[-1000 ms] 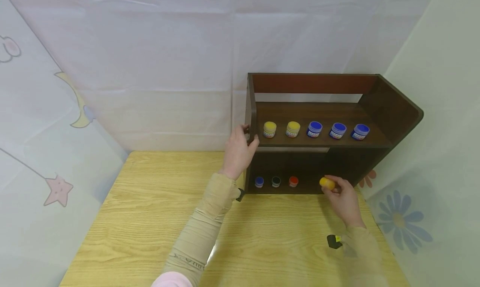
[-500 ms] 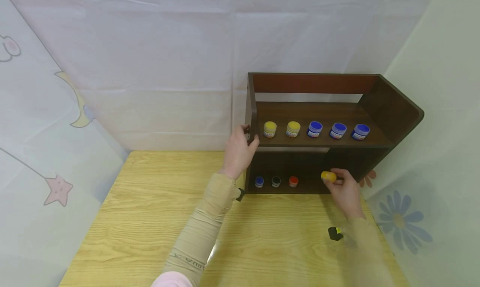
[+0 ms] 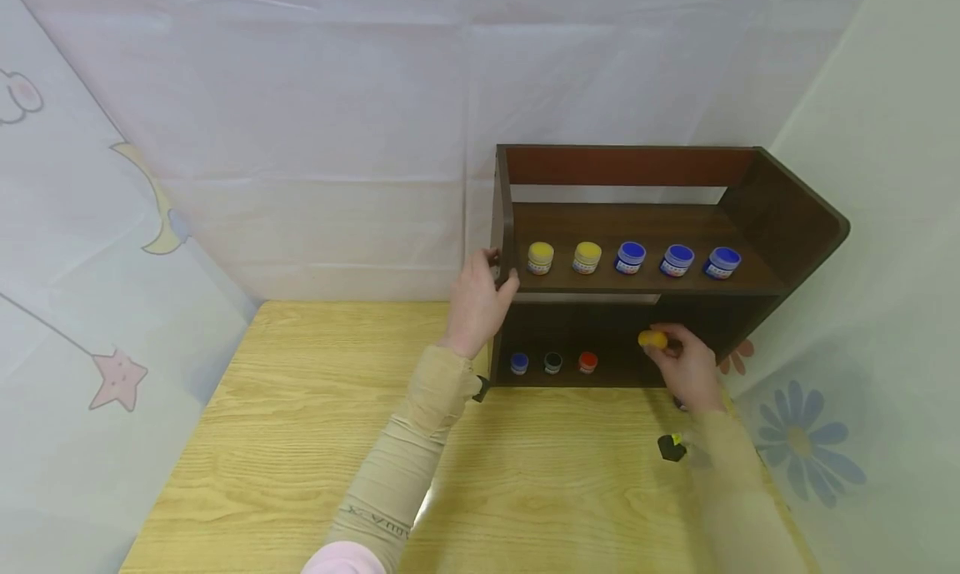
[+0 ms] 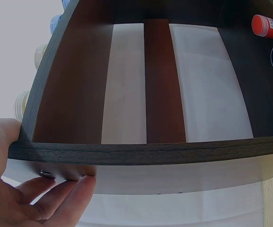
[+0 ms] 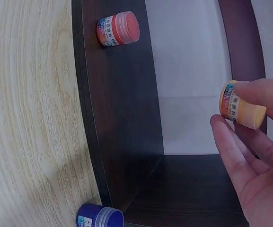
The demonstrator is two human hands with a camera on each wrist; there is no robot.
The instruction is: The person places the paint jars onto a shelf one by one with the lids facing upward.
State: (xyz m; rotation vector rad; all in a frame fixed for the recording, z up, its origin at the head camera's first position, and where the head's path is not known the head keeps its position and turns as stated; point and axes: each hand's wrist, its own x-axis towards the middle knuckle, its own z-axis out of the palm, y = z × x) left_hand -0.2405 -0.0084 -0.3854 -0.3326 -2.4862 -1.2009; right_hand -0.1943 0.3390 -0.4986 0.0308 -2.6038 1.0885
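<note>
My left hand [image 3: 480, 303] grips the left side panel of a dark brown two-tier shelf [image 3: 645, 291]. In the left wrist view its thumb lies at the panel's front edge, and its fingers [image 4: 82, 187] press the outer face. My right hand [image 3: 688, 372] pinches a small yellow-orange paint jar [image 3: 652, 339] between thumb and fingers. The jar is tipped on its side, in front of the lower compartment's right part. Left of it, on the lower board, stand a red paint jar [image 3: 588, 362], a black jar [image 3: 552, 362] and a blue jar [image 3: 519, 363].
Along the upper board stand two yellow jars [image 3: 587, 258] and three blue jars [image 3: 677, 261]. Another blue jar [image 5: 98, 216] sits on the wooden table [image 3: 315, 441] before the shelf, mostly hidden by my right wrist in the head view. Printed cloth walls [image 3: 885, 307] enclose the table.
My right hand has risen and moved toward the shelf with the yellow-orange jar, turning it further onto its side. The left hand keeps its place on the side panel.
</note>
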